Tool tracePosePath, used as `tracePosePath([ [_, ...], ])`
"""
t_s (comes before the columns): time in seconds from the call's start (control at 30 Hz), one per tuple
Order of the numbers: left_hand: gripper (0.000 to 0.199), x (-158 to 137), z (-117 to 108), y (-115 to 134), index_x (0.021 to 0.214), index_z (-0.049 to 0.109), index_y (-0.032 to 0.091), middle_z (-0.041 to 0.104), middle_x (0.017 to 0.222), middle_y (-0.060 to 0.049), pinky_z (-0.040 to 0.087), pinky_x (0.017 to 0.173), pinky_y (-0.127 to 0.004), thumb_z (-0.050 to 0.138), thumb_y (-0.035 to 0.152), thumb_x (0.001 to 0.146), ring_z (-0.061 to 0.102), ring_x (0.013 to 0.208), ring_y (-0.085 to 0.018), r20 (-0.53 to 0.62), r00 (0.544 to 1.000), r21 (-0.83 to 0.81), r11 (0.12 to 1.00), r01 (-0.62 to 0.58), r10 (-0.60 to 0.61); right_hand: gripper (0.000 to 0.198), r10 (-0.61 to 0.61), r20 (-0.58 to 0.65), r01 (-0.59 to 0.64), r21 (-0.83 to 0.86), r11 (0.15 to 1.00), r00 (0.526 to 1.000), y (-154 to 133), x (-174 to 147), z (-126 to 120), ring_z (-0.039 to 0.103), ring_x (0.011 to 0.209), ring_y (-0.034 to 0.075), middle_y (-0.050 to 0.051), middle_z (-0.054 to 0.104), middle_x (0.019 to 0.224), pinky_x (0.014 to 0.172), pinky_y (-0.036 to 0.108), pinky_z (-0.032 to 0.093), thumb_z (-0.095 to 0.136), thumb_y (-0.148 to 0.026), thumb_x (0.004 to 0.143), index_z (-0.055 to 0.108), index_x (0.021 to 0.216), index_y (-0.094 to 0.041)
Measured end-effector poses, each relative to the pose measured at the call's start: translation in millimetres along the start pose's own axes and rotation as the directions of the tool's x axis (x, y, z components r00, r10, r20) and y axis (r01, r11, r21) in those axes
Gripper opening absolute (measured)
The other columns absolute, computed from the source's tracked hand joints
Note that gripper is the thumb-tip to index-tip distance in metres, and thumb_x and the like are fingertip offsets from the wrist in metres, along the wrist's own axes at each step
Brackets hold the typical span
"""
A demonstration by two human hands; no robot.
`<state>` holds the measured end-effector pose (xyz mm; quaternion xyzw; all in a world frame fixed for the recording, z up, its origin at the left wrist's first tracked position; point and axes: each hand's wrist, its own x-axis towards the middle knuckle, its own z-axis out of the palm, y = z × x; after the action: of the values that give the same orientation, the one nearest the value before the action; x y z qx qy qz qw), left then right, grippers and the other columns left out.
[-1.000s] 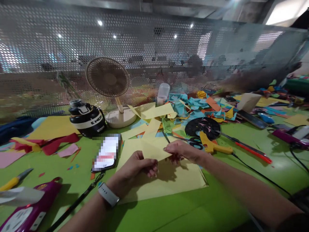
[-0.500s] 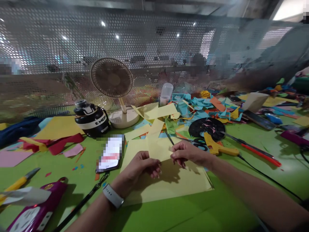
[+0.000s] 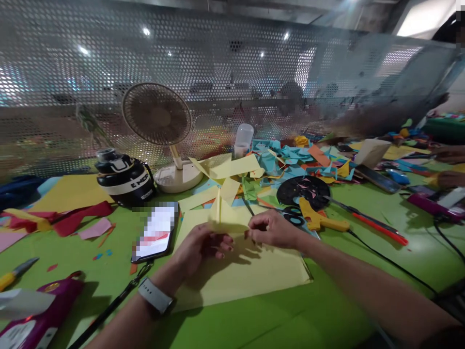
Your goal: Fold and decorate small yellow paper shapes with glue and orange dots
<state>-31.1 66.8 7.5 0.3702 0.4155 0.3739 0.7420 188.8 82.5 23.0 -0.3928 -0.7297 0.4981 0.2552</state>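
Observation:
Between my hands is a small piece of pale yellow paper point(image 3: 232, 228), blurred along its lower part, with a narrow edge standing up at its left. My left hand point(image 3: 203, 247), with a watch at the wrist, has its thumb and forefinger closed at the paper's left end, the other fingers curled below. My right hand point(image 3: 272, 230) pinches the right end between thumb and fingertips. Beneath both hands lie large pale yellow sheets point(image 3: 254, 281), with the hands' shadows on them.
A phone point(image 3: 156, 232) lies left of the sheets, near a black bottle point(image 3: 125, 179) and a fan point(image 3: 178, 175). To the right are scissors point(image 3: 293, 215), a yellow glue gun point(image 3: 319, 220), a black round tray point(image 3: 304, 192) and a red-handled tool point(image 3: 379, 229). Another person's hand point(image 3: 450, 154) shows far right.
The yellow paper, earlier seen broad and flat between my hands, is now turned or bent, with a thin edge upright at its left. The whole view has shifted slightly.

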Motion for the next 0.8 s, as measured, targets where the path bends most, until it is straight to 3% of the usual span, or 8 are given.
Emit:
tracePosePath([
  [0.13, 0.028, -4.4, -1.6, -0.5, 0.089, 0.069, 0.012, 0.072, 0.080, -0.008, 0.049, 0.061, -0.025, 0.077, 0.029, 0.069, 0.065, 0.067, -0.016, 0.119, 0.992, 0.145, 0.988, -0.044, 0.027, 0.045, 0.058, 0.101, -0.067, 0.088, 0.994, 0.993, -4.4, -1.5, 0.1, 0.057, 0.052, 0.011, 0.004, 0.063, 0.058, 0.048, 0.022, 0.039, 0.051, -0.051, 0.084, 0.063, 0.064, -0.013],
  [0.27, 0.033, -5.5, -1.4, -1.0, 0.095, 0.068, 0.013, 0.071, 0.084, -0.007, 0.048, 0.065, -0.025, 0.078, 0.030, 0.069, 0.063, 0.069, -0.014, 0.200, 0.977, 0.239, 0.964, -0.116, 0.068, 0.042, 0.109, 0.072, -0.118, 0.120, 0.986, 0.991, -2.5, 1.7, 7.7, 0.051, 0.046, 0.008, -0.003, 0.056, 0.055, 0.046, 0.022, 0.043, 0.070, -0.054, 0.069, 0.057, 0.062, -0.014],
  [0.4, 0.032, -2.9, 0.0, 0.3, 0.082, 0.063, 0.015, 0.062, 0.064, 0.003, 0.040, 0.054, -0.019, 0.082, 0.032, 0.063, 0.054, 0.055, -0.008, 0.010, 0.983, 0.241, 0.953, -0.182, 0.185, 0.043, 0.086, 0.038, -0.091, 0.155, 0.984, 0.996, 0.2, 7.0, 8.4, 0.049, 0.045, 0.006, -0.006, 0.051, 0.054, 0.046, 0.020, 0.043, 0.070, -0.054, 0.068, 0.055, 0.062, -0.015],
  [0.53, 0.039, -0.1, -0.1, 1.3, 0.086, 0.061, 0.017, 0.065, 0.064, 0.003, 0.038, 0.050, -0.019, 0.084, 0.033, 0.058, 0.055, 0.052, -0.009, -0.130, 0.972, 0.182, 0.968, -0.173, 0.198, 0.042, 0.114, 0.093, -0.124, 0.114, 0.986, 0.989, -3.9, 10.6, 3.9, 0.051, 0.045, 0.006, -0.006, 0.051, 0.052, 0.047, 0.019, 0.042, 0.075, -0.050, 0.065, 0.051, 0.058, -0.016],
  [0.67, 0.040, -2.5, 2.1, 1.9, 0.086, 0.064, 0.016, 0.067, 0.065, 0.001, 0.044, 0.053, -0.022, 0.083, 0.039, 0.059, 0.060, 0.055, -0.012, -0.105, 0.984, 0.103, 0.985, -0.135, 0.146, 0.046, 0.081, 0.058, -0.085, 0.056, 0.995, 0.995, -8.6, 10.4, 6.0, 0.053, 0.045, 0.007, -0.005, 0.054, 0.050, 0.047, 0.019, 0.043, 0.071, -0.055, 0.067, 0.047, 0.056, -0.017],
  [0.8, 0.036, -5.0, 2.1, 1.8, 0.074, 0.064, 0.016, 0.060, 0.055, 0.004, 0.044, 0.046, -0.021, 0.079, 0.046, 0.063, 0.051, 0.044, -0.009, -0.037, 0.995, 0.131, 0.987, -0.088, 0.094, 0.046, 0.052, 0.026, -0.051, -0.033, 0.998, 0.998, -15.2, 7.4, 1.8, 0.054, 0.045, 0.008, -0.004, 0.055, 0.051, 0.048, 0.020, 0.044, 0.068, -0.057, 0.070, 0.050, 0.059, -0.017],
])
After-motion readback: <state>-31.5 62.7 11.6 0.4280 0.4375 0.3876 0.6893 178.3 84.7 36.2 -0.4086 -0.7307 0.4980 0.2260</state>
